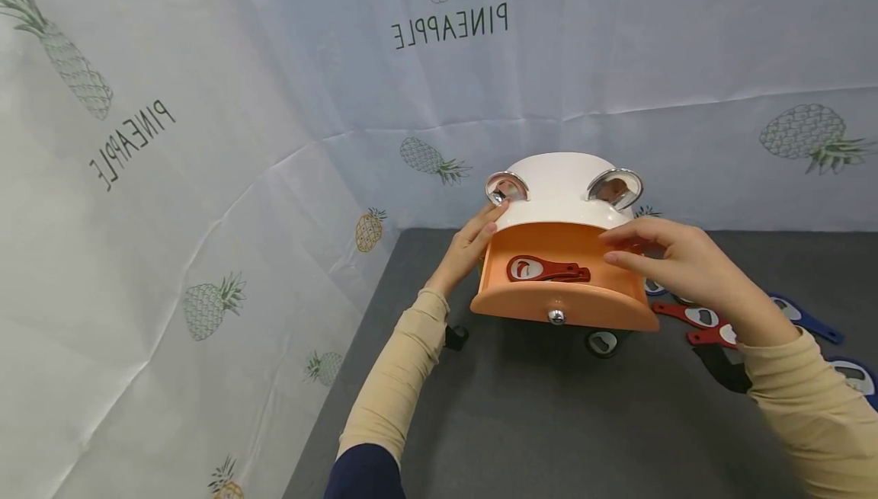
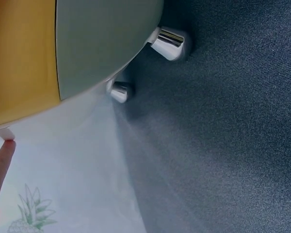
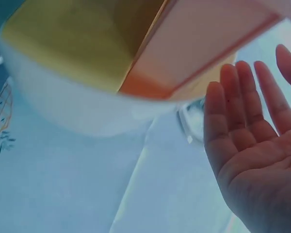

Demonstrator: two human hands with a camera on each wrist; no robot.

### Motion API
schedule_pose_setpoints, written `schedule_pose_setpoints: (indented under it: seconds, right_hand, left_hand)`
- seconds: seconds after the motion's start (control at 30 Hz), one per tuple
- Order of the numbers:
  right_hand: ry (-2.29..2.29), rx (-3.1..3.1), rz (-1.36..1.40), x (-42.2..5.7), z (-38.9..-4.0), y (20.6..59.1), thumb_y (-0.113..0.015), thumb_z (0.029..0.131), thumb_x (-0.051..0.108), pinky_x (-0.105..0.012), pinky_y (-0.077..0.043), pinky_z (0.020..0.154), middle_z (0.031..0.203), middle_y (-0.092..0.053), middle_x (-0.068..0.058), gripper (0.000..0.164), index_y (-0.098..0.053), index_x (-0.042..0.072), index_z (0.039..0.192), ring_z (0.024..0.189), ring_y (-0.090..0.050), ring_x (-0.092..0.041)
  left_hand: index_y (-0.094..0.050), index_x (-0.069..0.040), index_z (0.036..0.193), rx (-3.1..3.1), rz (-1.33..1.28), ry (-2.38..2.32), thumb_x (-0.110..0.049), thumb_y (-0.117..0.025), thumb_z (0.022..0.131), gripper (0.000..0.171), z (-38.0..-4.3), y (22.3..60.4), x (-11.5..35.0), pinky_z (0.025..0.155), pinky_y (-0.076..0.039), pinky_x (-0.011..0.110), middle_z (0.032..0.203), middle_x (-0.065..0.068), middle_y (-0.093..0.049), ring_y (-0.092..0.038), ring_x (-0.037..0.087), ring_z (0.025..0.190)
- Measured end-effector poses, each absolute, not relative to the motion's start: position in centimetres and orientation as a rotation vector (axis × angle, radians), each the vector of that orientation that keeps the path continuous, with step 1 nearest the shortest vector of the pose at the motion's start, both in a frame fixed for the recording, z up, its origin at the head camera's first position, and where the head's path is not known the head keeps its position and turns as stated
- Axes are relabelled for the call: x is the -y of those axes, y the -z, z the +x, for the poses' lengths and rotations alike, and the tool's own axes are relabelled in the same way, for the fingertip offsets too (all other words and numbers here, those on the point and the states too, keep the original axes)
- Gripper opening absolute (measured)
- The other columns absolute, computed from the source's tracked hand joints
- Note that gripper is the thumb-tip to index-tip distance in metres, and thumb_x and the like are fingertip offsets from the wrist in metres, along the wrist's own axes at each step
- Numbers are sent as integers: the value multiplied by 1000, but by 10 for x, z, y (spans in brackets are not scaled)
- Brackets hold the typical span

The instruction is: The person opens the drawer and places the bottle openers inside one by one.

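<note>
A white rounded cabinet (image 1: 559, 194) with two chrome-rimmed ear-like parts stands by the back cloth. Its orange drawer (image 1: 565, 305), with a round silver knob (image 1: 557, 317), is pulled out. Inside lie red bottle openers (image 1: 542, 269), partly overlapping. My left hand (image 1: 466, 251) rests along the cabinet's left side, fingers extended towards the left ear. One left fingertip (image 2: 7, 145) touches a small pale part in the left wrist view. Beside the drawer's right side is my right hand (image 1: 675, 259), fingers spread and holding nothing in the right wrist view (image 3: 262, 141).
On the grey table right of the cabinet lie red bottle openers (image 1: 701, 318) and blue ones (image 1: 812, 322). A black opener (image 1: 603, 343) sits below the drawer. Chrome feet (image 2: 172, 43) support the cabinet. Pineapple-print cloth (image 1: 309, 87) hangs at the back and left.
</note>
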State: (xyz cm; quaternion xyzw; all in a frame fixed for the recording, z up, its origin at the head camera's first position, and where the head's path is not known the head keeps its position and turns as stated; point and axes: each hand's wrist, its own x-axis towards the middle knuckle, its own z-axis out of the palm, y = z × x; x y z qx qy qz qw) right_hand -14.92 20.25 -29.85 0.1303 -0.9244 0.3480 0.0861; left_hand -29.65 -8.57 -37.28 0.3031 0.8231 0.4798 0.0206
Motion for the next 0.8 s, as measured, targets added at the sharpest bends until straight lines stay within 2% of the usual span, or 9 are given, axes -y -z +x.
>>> schedule_pose_setpoints:
  seconds: [0.13,0.2,0.33,0.5,0.8]
  right_hand:
    - [-1148,2652,320,-217,-146,307,-64,89,29,-4,-41,74,105,-60,15,28,-64,25,117,91,-52,9]
    - [-1207,2598,328,-224,-145,311,-63,90,23,-1,-41,72,106,-58,18,29,-63,21,119,91,-52,12]
    - [-1272,2533,309,-237,-143,321,-62,90,16,0,-41,72,109,-54,24,30,-61,15,121,92,-53,17]
    - [-1296,2491,284,-251,-145,336,-63,89,12,1,-42,72,109,-54,25,32,-60,12,121,90,-54,17]
    - [-1311,2588,131,-283,-146,371,-61,91,23,0,-41,68,106,-51,32,37,-55,11,125,89,-50,22]
  left_hand:
    - [-32,-48,141,-2553,941,-1490,-75,-29,84,63,-296,373,85,116,-22,52,155,-15,-20,-17,12,145]
    - [-32,-47,141,-2550,942,-1493,-75,-29,84,63,-296,372,85,116,-22,52,155,-14,-19,-17,11,145]
    - [-32,-47,141,-2550,935,-1499,-75,-29,84,63,-295,373,85,116,-22,52,155,-14,-21,-17,11,145]
    - [-31,-49,140,-2548,919,-1499,-72,-29,86,59,-295,374,86,116,-22,51,155,-15,-20,-17,12,145]
    - [-31,-47,142,-2535,921,-1501,-69,-29,88,58,-294,373,85,116,-21,51,155,-15,-17,-15,11,146]
